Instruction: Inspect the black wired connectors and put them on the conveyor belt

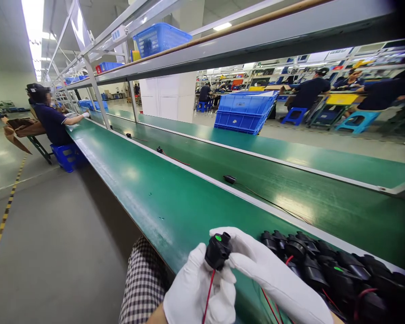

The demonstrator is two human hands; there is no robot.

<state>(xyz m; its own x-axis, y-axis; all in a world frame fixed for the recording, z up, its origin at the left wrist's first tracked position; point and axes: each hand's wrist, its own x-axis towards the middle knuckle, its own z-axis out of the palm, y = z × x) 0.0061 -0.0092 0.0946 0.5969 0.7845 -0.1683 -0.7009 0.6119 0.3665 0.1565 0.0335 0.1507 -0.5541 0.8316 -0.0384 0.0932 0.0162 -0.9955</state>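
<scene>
A small black pump (218, 252) with a round green sticker and short ports is held up over the near edge of the green bench. My white-gloved left hand (202, 288) grips its body from below, and a red wire trails down across the palm. From the right, my gloved right hand (270, 274) closes its thumb and fingers on the pump's other side. Beside that hand lies a pile of similar black pumps (324, 265) with red wires, one bearing a green sticker. The pile's right end fades into shadow.
Past a white rail, a green conveyor belt (276, 184) carries spaced-out black parts, including a pump (229, 179) trailing wires. Overhead runs a shelf with a blue basket (160, 39). A co-worker (50, 114) sits farther along the bench. Stacked blue crates (243, 112) stand beyond.
</scene>
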